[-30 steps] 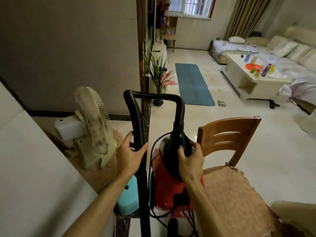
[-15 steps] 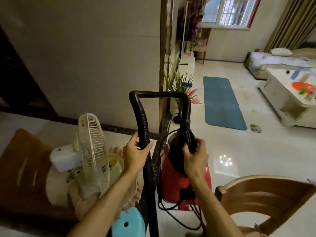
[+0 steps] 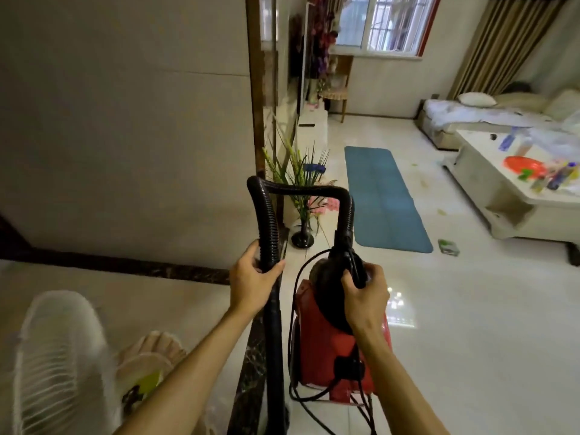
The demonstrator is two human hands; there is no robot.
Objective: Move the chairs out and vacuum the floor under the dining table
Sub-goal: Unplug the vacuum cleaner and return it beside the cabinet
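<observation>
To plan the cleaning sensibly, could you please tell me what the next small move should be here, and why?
Probably settle the red vacuum on the tiled floor and let go. The left hand grips the hose and the right hand grips the vacuum's black top, so neither is free to pull chairs out; no chair shows in view.

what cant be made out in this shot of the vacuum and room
All head view:
Floor nozzle: the tube under the hose in the left hand runs off the bottom edge.
Vacuum handle and switch: covered by the right hand.
Fan, lower left: blurred, cut by the edge.
Bottles on the coffee table: too small to read.
Dining table and chairs: outside the frame.
</observation>
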